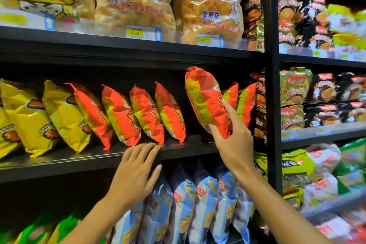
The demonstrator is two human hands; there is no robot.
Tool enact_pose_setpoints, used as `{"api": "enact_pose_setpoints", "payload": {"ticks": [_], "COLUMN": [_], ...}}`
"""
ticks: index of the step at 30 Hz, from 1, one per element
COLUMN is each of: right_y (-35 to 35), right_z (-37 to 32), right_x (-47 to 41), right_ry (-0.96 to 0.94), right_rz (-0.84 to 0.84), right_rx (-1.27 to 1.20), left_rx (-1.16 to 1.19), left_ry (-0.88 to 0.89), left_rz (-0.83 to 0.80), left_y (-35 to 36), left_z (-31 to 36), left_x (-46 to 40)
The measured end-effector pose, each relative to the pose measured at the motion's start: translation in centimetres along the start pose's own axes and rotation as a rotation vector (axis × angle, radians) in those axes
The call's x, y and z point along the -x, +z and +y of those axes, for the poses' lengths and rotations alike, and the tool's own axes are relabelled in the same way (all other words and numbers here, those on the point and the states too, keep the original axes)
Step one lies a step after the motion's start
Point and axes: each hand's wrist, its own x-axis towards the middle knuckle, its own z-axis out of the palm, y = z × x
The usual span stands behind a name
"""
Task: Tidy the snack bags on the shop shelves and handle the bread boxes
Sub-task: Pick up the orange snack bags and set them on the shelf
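My right hand [231, 136] pinches an orange snack bag [206, 101] by its lower edge and holds it upright just above the middle shelf [99, 156]. Two more orange bags [245, 103] stand behind it to the right. A row of several orange bags [144, 113] leans to the left on the same shelf, with a gap between that row and the held bag. My left hand [136, 170] rests with straight fingers on the shelf's front edge, below the leaning row. No bread boxes are in view.
Yellow bags [29, 117] fill the shelf's left end. Large clear bags of chips [134, 0] sit on the shelf above, blue bags [198, 200] below. A black upright post [272, 85] separates a right-hand bay stacked with noodle packs [320, 95].
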Motion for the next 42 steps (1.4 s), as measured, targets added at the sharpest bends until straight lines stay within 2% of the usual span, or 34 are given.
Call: {"api": "enact_pose_setpoints", "payload": {"ticks": [3, 6, 8, 11, 13, 16, 18, 20, 23, 25, 29, 31, 34, 38, 42], "right_y": [-1.4, -2.3, -2.7, -2.4, -2.5, -2.9, -3.2, -3.7, -4.2, -3.9, -3.0, -2.8, -2.8, -3.0, -3.2], "right_z": [-1.0, -1.6, -2.2, -2.7, -2.7, -3.0, -3.5, -4.0, -4.7, -4.7, -4.6, -5.1, -5.4, -5.0, -5.6], "right_x": [2.9, 6.7, 9.9, 14.7, 17.6, 21.5, 23.6, 24.9, 24.9, 24.0, 22.9, 23.6, 25.6, 28.7, 30.4], "right_ry": [0.007, 0.035, 0.048, -0.035, -0.097, -0.193, -0.265, -0.250, -0.024, 0.180, 0.483, 0.534, 0.577, 0.625, 0.670], "right_rz": [0.033, 0.016, -0.027, -0.071, -0.157, -0.343, -0.433, -0.452, -0.380, -0.376, -0.625, -0.699, -0.620, -0.588, -0.681], "right_rx": [-0.065, -0.090, -0.097, -0.084, -0.097, -0.098, -0.091, -0.137, -0.283, -0.431, -0.649, -0.703, -0.704, -0.688, -0.702], "left_rx": [0.257, 0.656, 0.948, 1.312, 1.461, 1.606, 1.626, 1.601, 1.614, 1.602, 1.584, 1.587, 1.605, 1.592, 1.487], "left_ry": [-0.059, -0.202, -0.328, -0.433, -0.517, -0.785, -0.920, -1.000, -1.071, -1.067, -1.033, -0.998, -0.969, -1.046, -1.160], "left_rz": [0.035, 0.080, 0.037, -0.008, 0.030, 0.149, 0.218, 0.231, 0.159, 0.083, -0.091, -0.173, -0.261, -0.181, -0.005], "left_y": [-1.9, -4.6, -6.2, -7.3, -7.7, -8.4, -8.5, -8.6, -8.4, -8.2, -8.7, -9.1, -10.0, -11.2, -11.6], "left_z": [1.9, 6.0, 9.3, 13.7, 15.7, 16.3, 15.7, 14.9, 13.9, 13.5, 13.5, 13.7, 14.1, 14.7, 15.5], "left_x": [0.8, 2.5, 3.6, 5.4, 6.7, 8.9, 10.6, 12.5, 15.4, 17.4, 19.9, 21.0, 22.9, 23.9, 23.3]}}
